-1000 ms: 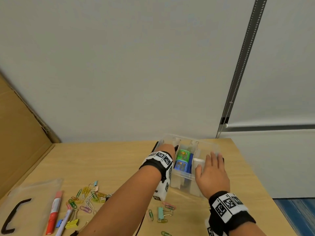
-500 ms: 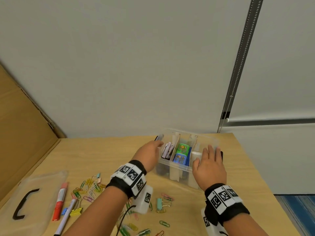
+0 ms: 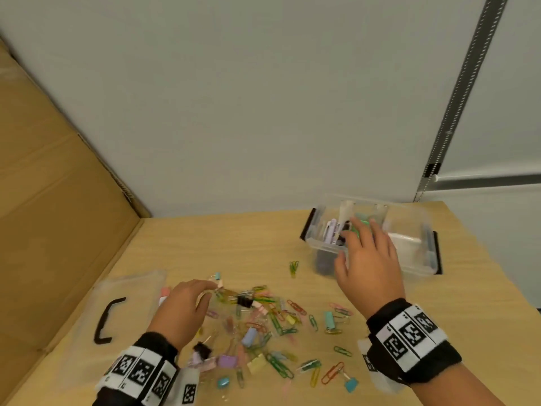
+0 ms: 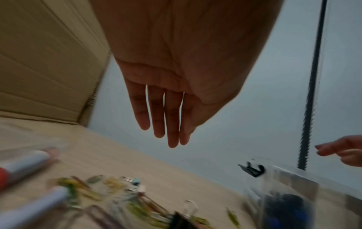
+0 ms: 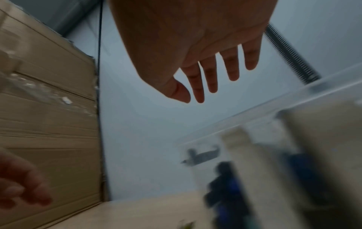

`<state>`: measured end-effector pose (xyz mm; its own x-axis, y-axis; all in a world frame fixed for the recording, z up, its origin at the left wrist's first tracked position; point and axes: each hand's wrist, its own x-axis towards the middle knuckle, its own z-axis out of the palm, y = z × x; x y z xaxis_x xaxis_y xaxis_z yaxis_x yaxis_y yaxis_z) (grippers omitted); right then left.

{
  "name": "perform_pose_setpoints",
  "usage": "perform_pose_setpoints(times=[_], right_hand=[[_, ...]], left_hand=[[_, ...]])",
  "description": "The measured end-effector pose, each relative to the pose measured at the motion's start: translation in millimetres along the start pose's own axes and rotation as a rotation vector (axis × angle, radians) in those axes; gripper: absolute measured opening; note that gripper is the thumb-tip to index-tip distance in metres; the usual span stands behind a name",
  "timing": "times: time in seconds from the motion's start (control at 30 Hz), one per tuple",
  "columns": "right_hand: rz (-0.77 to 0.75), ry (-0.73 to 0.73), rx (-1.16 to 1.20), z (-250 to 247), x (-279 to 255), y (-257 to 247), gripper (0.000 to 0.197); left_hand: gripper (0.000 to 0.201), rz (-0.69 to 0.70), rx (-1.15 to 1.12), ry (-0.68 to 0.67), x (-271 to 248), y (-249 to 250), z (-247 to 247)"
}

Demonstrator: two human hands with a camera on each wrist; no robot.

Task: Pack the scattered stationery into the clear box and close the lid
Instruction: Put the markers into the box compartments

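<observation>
The clear box (image 3: 421, 266) stands open at the table's back right, with purple-white items (image 3: 332, 232) in its left compartment. My right hand (image 3: 357, 247) hovers over the box's front left corner, fingers spread and empty; the right wrist view shows the right hand (image 5: 205, 72) open above the blurred box (image 5: 274, 127). Paper clips and binder clips (image 3: 263, 326) lie scattered in the middle of the table. My left hand (image 3: 202, 291) hovers palm down over their left edge, and in the left wrist view the fingers (image 4: 166, 117) are straight, holding nothing above the clips (image 4: 117, 189).
The clear lid (image 3: 131, 291) with a black handle (image 3: 106, 320) lies at the left. Markers (image 4: 25, 161) lie beside it, mostly hidden under my left hand in the head view. A cardboard panel (image 3: 58, 200) walls off the left side. A white wall stands behind the table.
My left hand has pulled out of the box and swung left and down to the clip pile. My right hand has left the box's right front and moved left. The head view has dropped toward the clips.
</observation>
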<state>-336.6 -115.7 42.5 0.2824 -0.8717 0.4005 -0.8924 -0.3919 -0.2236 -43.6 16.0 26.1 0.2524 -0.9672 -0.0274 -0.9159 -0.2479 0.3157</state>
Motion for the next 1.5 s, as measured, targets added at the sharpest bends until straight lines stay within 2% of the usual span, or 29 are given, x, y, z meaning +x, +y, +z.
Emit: perform_pose_setpoints(times=[0.1, 0.27, 0.47, 0.63, 0.77, 0.87, 0.93, 1.0, 1.2, 1.37, 1.5], right_hand=[[-0.164, -0.028, 0.084, 15, -13, -50, 0.036], [-0.579, -0.2, 0.211, 61, -33, -134, 0.023], [-0.952, -0.419, 0.124, 115, -55, -214, 0.044], [-1.067, -0.457, -0.009, 135, -66, -238, 0.032], [-1.023, -0.448, 0.021, 138, -65, -239, 0.031], [-0.976, -0.476, 0.096, 138, -62, -235, 0.038], [-0.909, -0.499, 0.154, 136, -58, -233, 0.044], [-0.808, -0.51, 0.24, 125, -54, -228, 0.04], [-0.39, -0.283, 0.575, 78, -38, -184, 0.019], [-0.278, -0.05, 0.714, 43, -8, -135, 0.017], [-0.142, 0.103, 0.702, 8, 23, -79, 0.013]], left_hand=[[0.029, -0.1, -0.012, -0.018, -8, -51, -11], [0.029, -0.232, 0.067, -0.105, -2, -110, -16], [0.032, -0.282, 0.069, -0.205, 19, -121, -4], [0.018, -0.263, 0.09, -0.194, 31, -116, 0], [0.029, -0.316, 0.026, -0.231, 36, -118, 12], [0.027, -0.306, 0.025, -0.218, 41, -118, 13], [0.024, -0.304, -0.026, -0.207, 43, -121, 10], [0.022, -0.299, -0.128, -0.18, 43, -122, 5], [0.022, -0.267, -0.56, -0.119, 41, -116, -5], [0.021, -0.236, -0.728, -0.098, 44, -88, -3], [0.02, -0.196, -0.713, -0.117, 48, -54, 7]])
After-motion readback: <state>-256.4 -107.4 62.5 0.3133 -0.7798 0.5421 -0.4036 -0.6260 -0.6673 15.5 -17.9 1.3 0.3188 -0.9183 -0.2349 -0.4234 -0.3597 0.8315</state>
